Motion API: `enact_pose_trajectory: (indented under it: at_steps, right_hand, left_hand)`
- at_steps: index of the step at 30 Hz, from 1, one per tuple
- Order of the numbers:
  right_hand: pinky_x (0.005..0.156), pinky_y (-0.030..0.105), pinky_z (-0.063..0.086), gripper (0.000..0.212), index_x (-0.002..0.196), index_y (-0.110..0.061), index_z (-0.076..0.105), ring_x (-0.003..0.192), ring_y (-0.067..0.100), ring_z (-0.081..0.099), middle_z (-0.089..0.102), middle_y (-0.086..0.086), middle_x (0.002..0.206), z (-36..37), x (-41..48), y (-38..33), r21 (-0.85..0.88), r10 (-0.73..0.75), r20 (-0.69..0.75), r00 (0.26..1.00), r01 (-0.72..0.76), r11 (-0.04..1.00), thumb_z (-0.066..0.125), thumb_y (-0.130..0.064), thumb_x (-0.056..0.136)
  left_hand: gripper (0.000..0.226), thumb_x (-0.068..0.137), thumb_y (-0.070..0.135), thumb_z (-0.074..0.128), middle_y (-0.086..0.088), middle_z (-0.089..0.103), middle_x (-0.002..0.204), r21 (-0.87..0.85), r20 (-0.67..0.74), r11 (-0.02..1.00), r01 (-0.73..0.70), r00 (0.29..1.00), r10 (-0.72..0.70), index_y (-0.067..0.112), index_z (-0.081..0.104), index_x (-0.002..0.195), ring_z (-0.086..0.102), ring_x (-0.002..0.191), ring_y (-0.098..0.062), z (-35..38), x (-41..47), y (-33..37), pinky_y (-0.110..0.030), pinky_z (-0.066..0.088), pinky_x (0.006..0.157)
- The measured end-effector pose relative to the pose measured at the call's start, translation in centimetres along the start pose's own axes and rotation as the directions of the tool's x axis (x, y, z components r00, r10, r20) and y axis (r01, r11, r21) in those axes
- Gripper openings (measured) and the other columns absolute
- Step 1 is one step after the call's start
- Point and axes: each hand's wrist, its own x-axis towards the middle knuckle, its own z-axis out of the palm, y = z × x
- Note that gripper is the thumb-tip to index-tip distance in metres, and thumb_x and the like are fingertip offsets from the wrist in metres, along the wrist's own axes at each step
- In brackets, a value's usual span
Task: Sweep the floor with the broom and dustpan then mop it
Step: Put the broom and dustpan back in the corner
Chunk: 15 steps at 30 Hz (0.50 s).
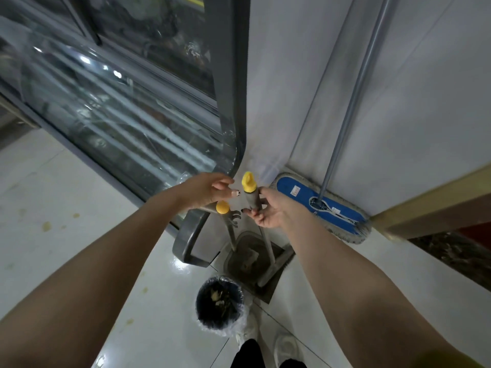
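Observation:
Two grey handles with yellow caps stand together on the floor. My right hand (268, 211) pinches the taller one, the broom handle (252, 200), just under its cap. The shorter handle (222, 207) rises from the grey dustpan (248, 258), which holds some debris. My left hand (206, 191) hovers just above that shorter cap with fingers relaxed, holding nothing. A flat mop with a blue head (297, 192) leans on the white wall to the right, its grey pole (356, 88) running up the wall.
A curved glass display case (119, 107) fills the left, its grey foot (186, 243) beside the dustpan. A dark bin with a plastic liner (219, 305) stands near my white shoes (285, 343). A brown door frame (425, 208) is at the right.

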Motion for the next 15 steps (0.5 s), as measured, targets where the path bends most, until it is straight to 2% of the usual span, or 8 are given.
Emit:
enact_pose_trajectory:
  at_steps: [2,4,6,9,12,15]
  right_hand:
    - [0.039,0.019,0.039,0.042,0.124,-0.010,0.047,0.057,0.018,0.053,0.063,0.025,0.105,1.1,0.6,-0.4,-0.049,-0.012,0.001,1.000,0.012,0.999,0.054,-0.037,0.093]
    - [0.042,0.022,0.041,0.044,0.126,-0.012,0.047,0.072,0.021,0.059,0.062,0.023,0.114,2.0,1.3,-0.7,-0.092,-0.018,-0.004,1.000,0.018,0.996,0.054,-0.040,0.092]
    - [0.046,0.024,0.041,0.041,0.123,-0.014,0.048,0.081,0.022,0.061,0.065,0.020,0.109,2.5,1.8,-0.6,-0.125,-0.029,0.006,1.000,0.030,0.992,0.051,-0.042,0.093]
    - [0.054,0.026,0.041,0.032,0.115,-0.016,0.052,0.078,0.021,0.060,0.069,0.017,0.093,2.5,2.4,-0.3,-0.152,-0.071,0.030,0.997,0.074,0.986,0.050,-0.040,0.095]
    - [0.061,0.030,0.042,0.027,0.113,-0.016,0.055,0.080,0.021,0.057,0.070,0.014,0.093,2.0,2.6,-0.4,-0.197,-0.121,0.023,0.992,0.123,0.973,0.052,-0.036,0.094]
    - [0.069,0.033,0.045,0.030,0.116,-0.017,0.056,0.085,0.022,0.060,0.071,0.012,0.099,1.8,2.6,-0.8,-0.229,-0.146,0.023,0.989,0.147,0.962,0.055,-0.036,0.093]
  left_hand:
    - [0.050,0.088,0.040,0.059,-0.005,0.060,0.128,-0.032,-0.076,0.999,-0.011,0.997,0.008,0.017,0.051,0.132,0.056,0.117,-0.020,-0.1,0.6,0.5,-0.025,0.035,0.093]
    - [0.048,0.089,0.039,0.058,-0.005,0.063,0.123,-0.050,-0.152,0.999,-0.001,0.988,-0.007,0.017,0.052,0.131,0.060,0.104,-0.017,-0.1,1.2,0.6,-0.024,0.036,0.087]
    - [0.041,0.090,0.037,0.059,-0.004,0.065,0.117,-0.032,-0.216,0.999,0.014,0.976,-0.021,0.017,0.057,0.126,0.057,0.090,-0.010,-0.2,1.9,0.3,-0.020,0.036,0.077]
    - [0.029,0.091,0.032,0.059,-0.003,0.068,0.110,-0.041,-0.281,0.998,0.049,0.958,-0.058,0.017,0.063,0.116,0.058,0.077,-0.006,-0.3,2.5,-0.7,-0.009,0.034,0.061]
    - [0.026,0.092,0.028,0.058,-0.004,0.071,0.101,-0.036,-0.324,0.996,0.084,0.942,-0.091,0.016,0.064,0.114,0.066,0.084,-0.012,-0.5,2.8,-1.7,-0.016,0.041,0.068]
    - [0.025,0.093,0.029,0.058,-0.005,0.073,0.091,-0.080,-0.323,0.991,0.106,0.938,-0.126,0.015,0.065,0.113,0.065,0.086,-0.013,-0.6,2.8,-2.3,-0.023,0.044,0.078]
